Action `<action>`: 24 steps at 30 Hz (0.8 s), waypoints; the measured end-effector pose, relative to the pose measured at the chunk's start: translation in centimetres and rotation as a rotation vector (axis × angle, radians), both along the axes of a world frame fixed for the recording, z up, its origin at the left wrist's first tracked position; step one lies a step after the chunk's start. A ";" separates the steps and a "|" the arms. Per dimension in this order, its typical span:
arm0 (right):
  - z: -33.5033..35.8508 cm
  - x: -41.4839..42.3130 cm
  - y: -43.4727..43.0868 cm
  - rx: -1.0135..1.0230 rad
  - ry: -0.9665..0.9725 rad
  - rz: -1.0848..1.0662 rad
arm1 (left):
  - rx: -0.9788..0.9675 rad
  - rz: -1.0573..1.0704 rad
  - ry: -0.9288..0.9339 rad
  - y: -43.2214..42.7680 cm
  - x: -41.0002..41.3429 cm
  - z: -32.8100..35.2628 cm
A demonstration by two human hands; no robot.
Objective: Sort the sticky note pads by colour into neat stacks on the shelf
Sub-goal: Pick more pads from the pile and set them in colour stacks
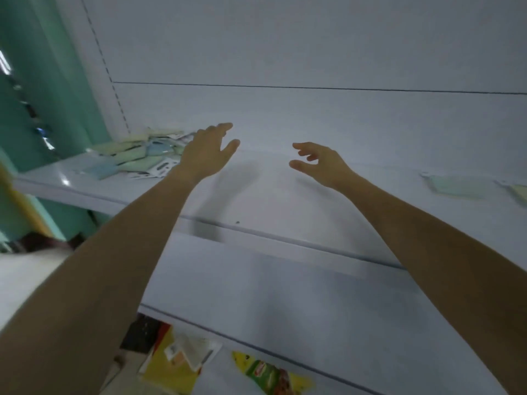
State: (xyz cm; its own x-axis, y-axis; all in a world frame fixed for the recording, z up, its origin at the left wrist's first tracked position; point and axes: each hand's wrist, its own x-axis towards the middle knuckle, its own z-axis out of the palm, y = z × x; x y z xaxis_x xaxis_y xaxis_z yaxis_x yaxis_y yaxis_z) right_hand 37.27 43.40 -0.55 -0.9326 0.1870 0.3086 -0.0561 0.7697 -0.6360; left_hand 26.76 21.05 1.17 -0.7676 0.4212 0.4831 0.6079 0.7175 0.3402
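Note:
A jumbled pile of sticky note pads (139, 155) in pale green, blue and yellow lies at the left end of the white shelf (271, 201). My left hand (208, 151) hovers just right of the pile, fingers spread, holding nothing. Over the middle of the shelf my right hand (316, 163) is raised with fingers loosely curled and apart, also holding nothing. At the right end a single pale green pad (456, 186) lies flat, and a pale yellow pad (519, 193) sits at the frame edge beside it.
A white back panel (285, 52) rises behind the shelf. A lower white shelf (285, 303) sits below the front edge. Yellow and green packets (268, 374) lie underneath. A teal wall (42, 95) stands at the left.

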 end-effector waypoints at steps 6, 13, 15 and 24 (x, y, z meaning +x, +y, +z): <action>-0.6 -6.5 -11.5 0.087 0.003 0.080 | -0.059 0.137 0.005 -11.3 -3.9 -0.3; 1.1 -13.8 -19.0 0.148 0.030 0.138 | 0.015 0.180 0.018 -18.1 -9.1 0.8; 1.5 -15.9 -19.8 0.192 0.028 0.131 | -0.030 0.199 0.035 -18.8 -10.8 1.0; 1.3 -26.2 -21.7 0.245 0.021 0.119 | -0.223 0.252 0.075 -21.9 -18.8 0.1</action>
State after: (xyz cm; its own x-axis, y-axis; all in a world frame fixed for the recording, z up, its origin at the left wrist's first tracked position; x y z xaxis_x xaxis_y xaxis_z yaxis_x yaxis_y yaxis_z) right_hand 11.07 21.70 0.71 -0.9364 -0.0065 0.3509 -0.1671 0.8875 -0.4295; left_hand 7.96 -0.86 1.31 -0.8269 0.3245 0.4593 0.4195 0.8999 0.1194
